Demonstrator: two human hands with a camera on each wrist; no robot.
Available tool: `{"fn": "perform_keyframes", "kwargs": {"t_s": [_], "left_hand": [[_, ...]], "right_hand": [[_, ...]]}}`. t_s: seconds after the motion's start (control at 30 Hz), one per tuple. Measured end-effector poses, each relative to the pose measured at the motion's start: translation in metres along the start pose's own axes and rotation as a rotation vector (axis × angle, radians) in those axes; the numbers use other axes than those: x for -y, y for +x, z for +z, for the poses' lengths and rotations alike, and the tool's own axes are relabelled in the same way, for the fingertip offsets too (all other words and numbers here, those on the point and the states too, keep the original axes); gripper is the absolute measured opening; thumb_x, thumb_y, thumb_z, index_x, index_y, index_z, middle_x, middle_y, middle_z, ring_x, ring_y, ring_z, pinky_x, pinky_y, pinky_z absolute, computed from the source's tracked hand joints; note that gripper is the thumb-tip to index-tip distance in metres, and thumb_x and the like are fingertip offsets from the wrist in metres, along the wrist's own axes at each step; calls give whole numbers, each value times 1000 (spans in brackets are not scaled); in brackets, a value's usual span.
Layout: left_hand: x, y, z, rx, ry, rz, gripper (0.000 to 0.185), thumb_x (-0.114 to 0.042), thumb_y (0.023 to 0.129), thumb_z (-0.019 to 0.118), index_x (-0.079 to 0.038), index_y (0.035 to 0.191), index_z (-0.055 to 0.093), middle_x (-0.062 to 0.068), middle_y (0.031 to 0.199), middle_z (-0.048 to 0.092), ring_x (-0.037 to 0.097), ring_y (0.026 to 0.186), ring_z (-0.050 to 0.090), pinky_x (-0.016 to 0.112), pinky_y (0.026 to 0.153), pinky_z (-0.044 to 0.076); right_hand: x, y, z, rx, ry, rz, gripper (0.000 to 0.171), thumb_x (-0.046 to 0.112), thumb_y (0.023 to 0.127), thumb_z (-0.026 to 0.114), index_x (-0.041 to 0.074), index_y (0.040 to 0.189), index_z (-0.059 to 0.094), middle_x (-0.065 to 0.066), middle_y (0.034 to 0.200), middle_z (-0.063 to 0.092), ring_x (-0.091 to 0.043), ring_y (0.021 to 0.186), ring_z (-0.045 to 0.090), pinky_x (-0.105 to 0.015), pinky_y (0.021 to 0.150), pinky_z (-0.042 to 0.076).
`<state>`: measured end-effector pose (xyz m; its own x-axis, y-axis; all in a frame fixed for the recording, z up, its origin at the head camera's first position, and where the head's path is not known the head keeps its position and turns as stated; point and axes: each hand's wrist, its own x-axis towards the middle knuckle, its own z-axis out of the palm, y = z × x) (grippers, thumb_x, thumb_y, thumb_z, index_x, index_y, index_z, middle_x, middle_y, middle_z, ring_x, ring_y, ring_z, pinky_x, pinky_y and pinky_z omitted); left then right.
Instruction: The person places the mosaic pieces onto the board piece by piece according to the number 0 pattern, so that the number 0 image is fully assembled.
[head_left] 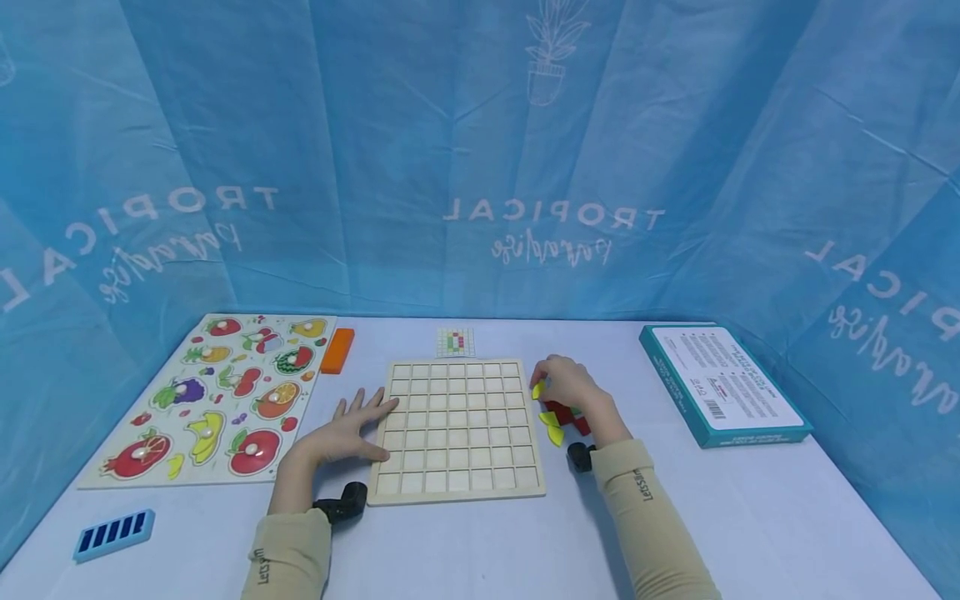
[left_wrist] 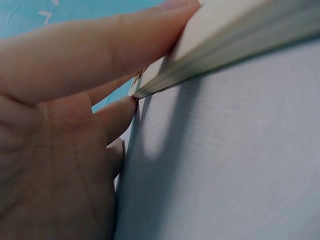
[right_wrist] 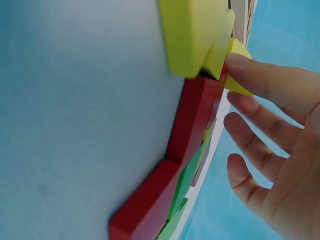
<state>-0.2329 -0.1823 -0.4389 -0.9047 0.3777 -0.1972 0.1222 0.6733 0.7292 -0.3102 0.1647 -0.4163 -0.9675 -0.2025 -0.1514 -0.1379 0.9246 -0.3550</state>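
Table has one wooden grid board at its middle, left hand flat with fingers spread on the board's left edge. Head view hides the piece pile off the board's right edge; the right wrist cam shows red, green and yellow ones stacked. Right hand has one fingertip on a yellow piece, other fingers loose.

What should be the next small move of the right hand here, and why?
Probably close the fingers on the yellow piece and lift it from the pile. The right hand only touches it with a fingertip, the left hand rests flat on the grid board, and every cell is empty.
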Motion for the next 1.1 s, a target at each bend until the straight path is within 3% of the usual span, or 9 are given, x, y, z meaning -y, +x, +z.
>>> {"fn": "perform_keyframes", "kwargs": {"t_s": [0.3, 0.7, 0.9, 1.1], "left_hand": [[1, 0, 0, 0, -11, 5, 90, -23, 66, 76, -5, 143, 32, 24, 152, 8, 42, 138, -11, 56, 108, -14], [2, 0, -2, 7, -13, 18, 90, -25, 67, 76, -5, 143, 31, 24, 152, 7, 42, 138, -12, 56, 108, -15], [1, 0, -2, 4, -11, 8, 90, -24, 67, 76, -5, 143, 31, 22, 152, 7, 41, 138, -12, 56, 109, -14], [2, 0, -1, 6, -2, -3, 90, -24, 67, 76, -6, 143, 31, 22, 152, 8, 41, 138, -11, 56, 109, -13]], "right_hand": [[1, -2, -1, 15, 116, -24, 10, 6, 81, 67, 15, 82, 63, 0, 84, 63, -17, 78, 56, -34, 76, 50], [8, 1, 0, -55, 370, 60, 12, 8, 84, 62, 11, 94, 67, -8, 103, 63, -21, 90, 55, -34, 76, 50], [17, 3, 1, -75, 419, 47, 13, 9, 86, 60, 9, 97, 67, -10, 107, 61, -24, 96, 54, -38, 83, 49], [29, 4, 5, -102, 445, -10, 18, 10, 86, 61, 7, 103, 66, -12, 102, 61, -25, 94, 55, -36, 76, 49]]}}
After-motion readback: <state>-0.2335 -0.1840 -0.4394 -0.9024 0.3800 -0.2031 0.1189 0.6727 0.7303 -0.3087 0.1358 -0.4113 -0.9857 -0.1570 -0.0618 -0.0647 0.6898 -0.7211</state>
